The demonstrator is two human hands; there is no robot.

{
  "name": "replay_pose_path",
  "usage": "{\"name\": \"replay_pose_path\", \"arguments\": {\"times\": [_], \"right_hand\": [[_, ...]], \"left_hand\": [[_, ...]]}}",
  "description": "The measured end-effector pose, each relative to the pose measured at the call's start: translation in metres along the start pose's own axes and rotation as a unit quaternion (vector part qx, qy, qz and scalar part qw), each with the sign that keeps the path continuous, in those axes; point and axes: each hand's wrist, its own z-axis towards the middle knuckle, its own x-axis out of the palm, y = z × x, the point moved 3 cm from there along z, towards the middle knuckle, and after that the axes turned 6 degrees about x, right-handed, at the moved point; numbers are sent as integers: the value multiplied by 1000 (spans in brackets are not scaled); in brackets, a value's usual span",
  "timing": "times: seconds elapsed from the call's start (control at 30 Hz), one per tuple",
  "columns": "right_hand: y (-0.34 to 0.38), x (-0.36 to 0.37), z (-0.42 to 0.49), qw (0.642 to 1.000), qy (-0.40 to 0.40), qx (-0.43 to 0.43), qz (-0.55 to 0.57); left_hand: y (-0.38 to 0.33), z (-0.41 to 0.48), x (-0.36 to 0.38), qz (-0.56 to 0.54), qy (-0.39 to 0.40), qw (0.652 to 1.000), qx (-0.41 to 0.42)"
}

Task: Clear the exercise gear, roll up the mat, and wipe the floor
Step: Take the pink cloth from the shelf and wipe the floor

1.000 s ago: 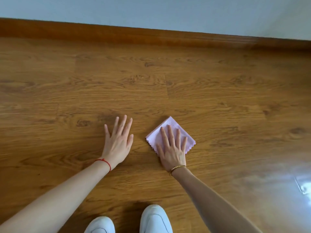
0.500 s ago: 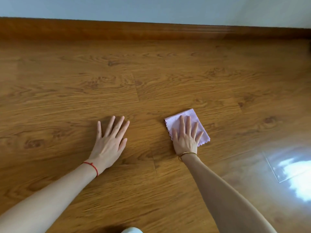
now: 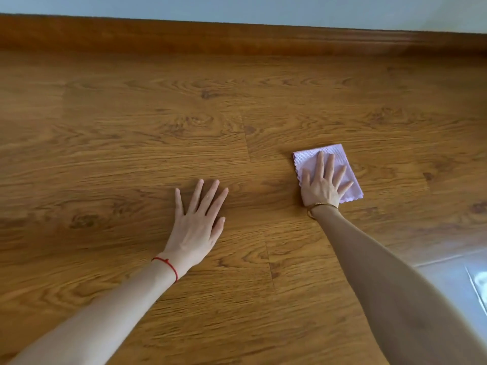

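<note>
Pink cloth (image 3: pixel 340 164) flat under right hand (image 3: pixel 320 187) fingers (image 3: pixel 330 164).

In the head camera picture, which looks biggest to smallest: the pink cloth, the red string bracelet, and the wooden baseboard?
1. Baseboard, spanning the whole picture.
2. Pink cloth, partly hidden under the right hand.
3. Red string bracelet.

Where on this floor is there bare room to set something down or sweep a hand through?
Nearly everywhere. The widest bare stretch runs from the baseboard down to the fingertips of both hands. Also bare: the strip between the left hand and the right hand, and the floor beyond either arm. Only the pink cloth under the right palm occupies space.
</note>
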Motion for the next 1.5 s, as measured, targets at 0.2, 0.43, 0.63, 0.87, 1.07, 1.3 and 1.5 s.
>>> {"name": "replay_pose_path", "arguments": {"times": [0.2,0.43,0.63,0.87,1.07,1.3,1.5], "right_hand": [[46,11,-18,997,16,-67,-18],[106,26,-66,983,51,-174,-26],[167,49,-121,949,74,-299,-62],[232,87,-216,851,95,-502,-117],[263,116,-262,793,85,-593,-115],[333,128,-248,804,68,-576,-130],[383,137,-252,815,77,-559,-133]], "left_hand": [[22,-19,-8,18,1,999,-33],[55,-58,-28,19,-13,997,-80],[87,-105,-45,29,-20,990,-135],[118,-171,-50,36,-16,982,-185],[145,-215,-38,30,7,966,-258],[158,-240,-31,-3,-6,952,-305],[167,-260,-28,-7,-3,940,-340]]}}
